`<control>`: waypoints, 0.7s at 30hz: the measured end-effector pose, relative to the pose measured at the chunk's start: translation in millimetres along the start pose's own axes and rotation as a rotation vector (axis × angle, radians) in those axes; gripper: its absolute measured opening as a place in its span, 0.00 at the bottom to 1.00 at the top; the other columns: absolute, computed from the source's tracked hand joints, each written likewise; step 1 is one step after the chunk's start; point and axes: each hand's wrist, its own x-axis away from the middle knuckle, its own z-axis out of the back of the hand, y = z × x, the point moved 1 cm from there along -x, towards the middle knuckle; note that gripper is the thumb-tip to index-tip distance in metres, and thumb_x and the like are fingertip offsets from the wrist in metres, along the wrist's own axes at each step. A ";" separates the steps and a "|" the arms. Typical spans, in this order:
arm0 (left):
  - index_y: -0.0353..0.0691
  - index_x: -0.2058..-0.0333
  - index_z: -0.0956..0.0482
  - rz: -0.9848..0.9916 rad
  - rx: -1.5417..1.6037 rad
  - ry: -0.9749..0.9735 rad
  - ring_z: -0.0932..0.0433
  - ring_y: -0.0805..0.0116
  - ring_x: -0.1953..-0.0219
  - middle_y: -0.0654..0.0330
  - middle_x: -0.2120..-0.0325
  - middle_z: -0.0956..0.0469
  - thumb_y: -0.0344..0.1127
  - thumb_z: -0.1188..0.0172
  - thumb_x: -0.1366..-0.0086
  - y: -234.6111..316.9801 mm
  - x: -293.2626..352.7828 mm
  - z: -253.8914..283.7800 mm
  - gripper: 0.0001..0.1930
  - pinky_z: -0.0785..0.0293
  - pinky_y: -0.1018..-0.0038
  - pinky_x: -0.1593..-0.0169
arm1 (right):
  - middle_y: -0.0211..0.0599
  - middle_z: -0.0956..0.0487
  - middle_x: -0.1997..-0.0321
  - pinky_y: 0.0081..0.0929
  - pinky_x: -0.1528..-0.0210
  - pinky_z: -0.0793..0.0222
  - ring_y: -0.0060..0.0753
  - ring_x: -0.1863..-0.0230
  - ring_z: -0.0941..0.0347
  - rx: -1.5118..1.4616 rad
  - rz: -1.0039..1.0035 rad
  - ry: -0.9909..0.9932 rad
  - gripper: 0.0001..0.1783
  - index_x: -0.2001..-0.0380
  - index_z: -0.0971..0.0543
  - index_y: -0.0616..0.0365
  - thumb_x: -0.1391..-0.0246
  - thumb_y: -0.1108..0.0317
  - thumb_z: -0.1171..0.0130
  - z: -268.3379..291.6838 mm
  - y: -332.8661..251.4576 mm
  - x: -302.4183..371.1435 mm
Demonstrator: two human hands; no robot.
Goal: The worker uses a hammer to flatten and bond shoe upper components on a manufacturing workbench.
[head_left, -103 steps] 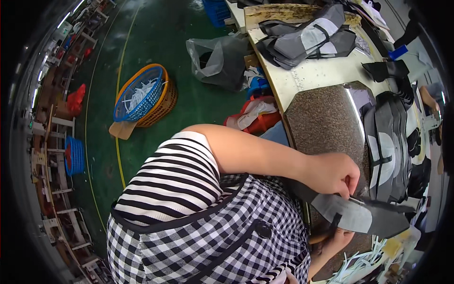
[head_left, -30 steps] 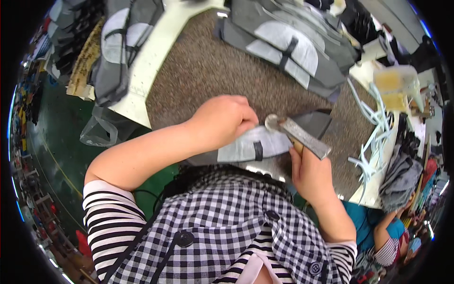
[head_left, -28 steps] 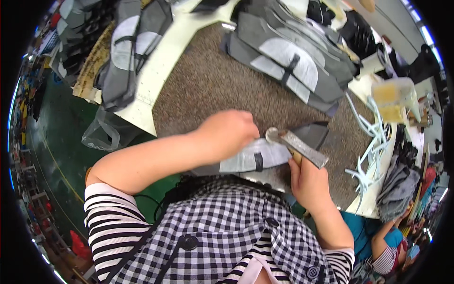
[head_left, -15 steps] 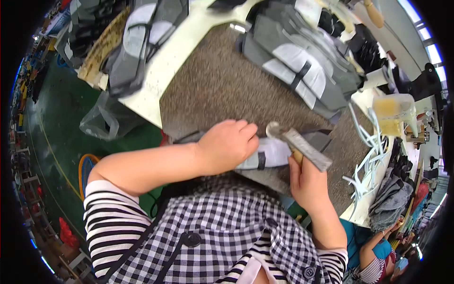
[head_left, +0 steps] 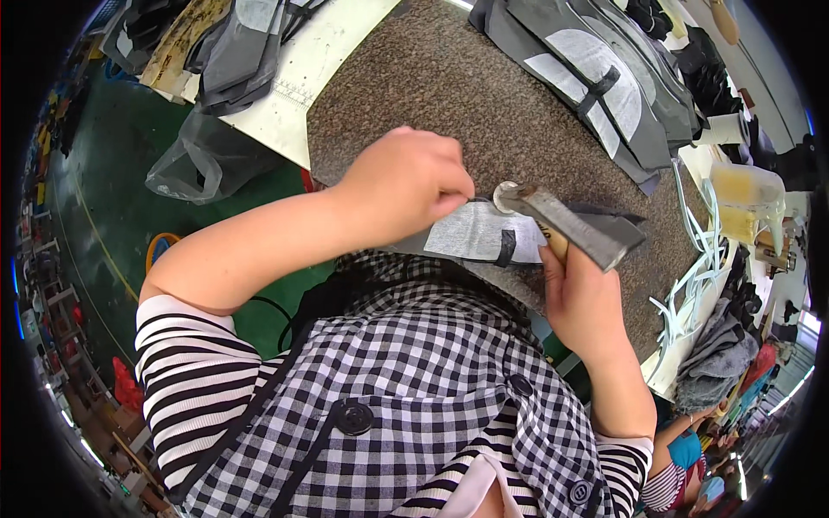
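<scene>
A hammer with a worn metal head and a wooden handle is gripped in my right hand. Its round face hangs over a dark grey fabric piece with a whitish panel and a short black strap, lying at the near edge of the brown mat. My left hand is closed at the piece's far edge, left of the hammer face. Its fingers are curled and the thumb pressed in; whatever they pinch is hidden.
The speckled brown mat covers much of the white table. Stacked grey pieces lie far right, another stack far left. Pale blue strips and a translucent container are at the right. Another person is at lower right.
The view has shifted, and the stacks appear higher and farther out. My left hand has lifted off the whitish panel toward the piece's far edge. The hammer stays in my right hand.
</scene>
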 end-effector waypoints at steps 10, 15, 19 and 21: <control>0.39 0.61 0.22 -0.320 -0.087 -0.155 0.27 0.64 0.67 0.62 0.69 0.27 0.32 0.43 0.49 -12.9 2.2 20.1 0.15 0.27 0.70 0.67 | 0.47 0.25 0.71 0.46 0.69 0.30 0.55 0.69 0.25 -0.021 0.154 0.048 0.18 0.58 0.31 0.58 0.53 0.72 0.41 1.1 -2.7 -12.4; 0.37 0.66 0.21 -0.436 -0.202 -0.273 0.27 0.64 0.68 0.64 0.73 0.29 0.30 0.40 0.47 -3.2 -12.3 16.3 0.09 0.28 0.70 0.68 | 0.48 0.24 0.71 0.46 0.69 0.30 0.55 0.70 0.25 0.075 0.122 0.068 0.11 0.61 0.28 0.59 0.46 0.69 0.42 2.9 -4.6 -1.1; 0.39 0.65 0.22 -0.210 0.033 -0.016 0.27 0.60 0.68 0.60 0.73 0.30 0.28 0.40 0.48 17.8 -30.7 -34.1 0.10 0.28 0.68 0.67 | 0.50 0.24 0.73 0.48 0.69 0.31 0.57 0.70 0.26 0.054 -0.033 0.229 0.11 0.60 0.27 0.61 0.46 0.69 0.42 18.2 16.6 4.3; 0.40 0.67 0.22 -0.174 0.034 0.051 0.27 0.59 0.68 0.60 0.73 0.30 0.27 0.40 0.48 29.3 -46.6 -51.2 0.08 0.28 0.67 0.66 | 0.51 0.24 0.72 0.47 0.69 0.31 0.57 0.70 0.26 0.089 -0.053 0.279 0.12 0.60 0.27 0.61 0.46 0.69 0.43 19.9 25.1 11.1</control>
